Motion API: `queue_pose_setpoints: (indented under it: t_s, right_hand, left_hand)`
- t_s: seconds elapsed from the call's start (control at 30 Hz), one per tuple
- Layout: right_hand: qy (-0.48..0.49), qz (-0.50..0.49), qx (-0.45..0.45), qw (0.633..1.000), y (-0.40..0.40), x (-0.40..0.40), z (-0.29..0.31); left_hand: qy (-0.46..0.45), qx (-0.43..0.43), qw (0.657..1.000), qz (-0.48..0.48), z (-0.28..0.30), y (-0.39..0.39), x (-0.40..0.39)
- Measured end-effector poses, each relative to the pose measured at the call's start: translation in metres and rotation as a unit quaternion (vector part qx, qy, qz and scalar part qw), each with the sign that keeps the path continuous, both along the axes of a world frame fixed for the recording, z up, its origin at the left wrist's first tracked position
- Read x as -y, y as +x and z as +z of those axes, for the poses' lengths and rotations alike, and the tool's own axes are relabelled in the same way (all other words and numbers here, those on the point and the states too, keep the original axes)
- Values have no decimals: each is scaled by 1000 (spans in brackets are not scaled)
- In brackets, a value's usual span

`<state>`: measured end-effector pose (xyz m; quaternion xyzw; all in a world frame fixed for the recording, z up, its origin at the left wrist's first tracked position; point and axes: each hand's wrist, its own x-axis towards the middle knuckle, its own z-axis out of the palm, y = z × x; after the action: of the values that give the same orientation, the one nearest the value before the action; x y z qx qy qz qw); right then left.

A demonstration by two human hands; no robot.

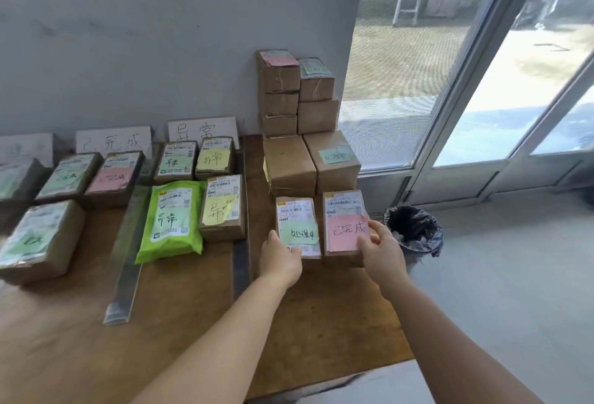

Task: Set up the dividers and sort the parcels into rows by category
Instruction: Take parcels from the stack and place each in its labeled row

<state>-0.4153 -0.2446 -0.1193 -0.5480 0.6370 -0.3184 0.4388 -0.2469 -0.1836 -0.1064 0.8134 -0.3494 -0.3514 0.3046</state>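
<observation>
While left hand (280, 260) grips green-noted parcel (299, 226) | right hand (382, 251) grips pink-noted parcel (345, 223)

The table (180, 323) is matt brown wood. The parcels (291, 168) are dull brown cardboard with paper labels; 1 green mailer (172, 220) is glossy plastic. 2 dividers (127, 252) look smooth and shiny.

Brown desk (180, 323); brown cardboard parcels (291, 168) with pink (347, 232), pale green (300, 233) and yellow notes (213, 159); one bright green bag (172, 220); white signs (203, 130); black bin liner (414, 226).
</observation>
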Motion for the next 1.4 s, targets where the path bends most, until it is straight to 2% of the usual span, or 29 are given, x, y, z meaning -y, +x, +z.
queue_pose_setpoints:
  t_s: [0.3, 0.5, 0.63, 0.8, 0.97, 1.07, 1.17, 1.4]
  right_hand:
    - [19, 41, -29, 999, 4, 16, -14]
    - [-6, 39, 47, 998, -6, 24, -1]
    - [-26, 47, 139, 989, -7, 27, 22]
    - [-44, 54, 214, 974, -2, 26, 48]
    - [-71, 93, 183, 976, 16, 17, 74]
    - [-78, 113, 249, 959, 37, 8, 88]
    - [-70, 148, 275, 947, 59, -8, 96]
    - [-72, 191, 249, 947, 129, -63, 110]
  left_hand:
    - [-11, -94, 993, 72, -6, 2, 6]
    - [-86, -146, 980, 105, 6, -12, 4]
    - [-147, -154, 970, 113, 27, -11, 5]
    - [-226, -128, 959, 110, 51, -3, -5]
    - [-275, -134, 946, 108, 75, 15, -23]
    - [-287, -118, 945, 105, 86, 33, -40]
    - [-292, -102, 944, 118, 93, 52, -63]
    - [-292, -88, 940, 150, 106, 114, -134]
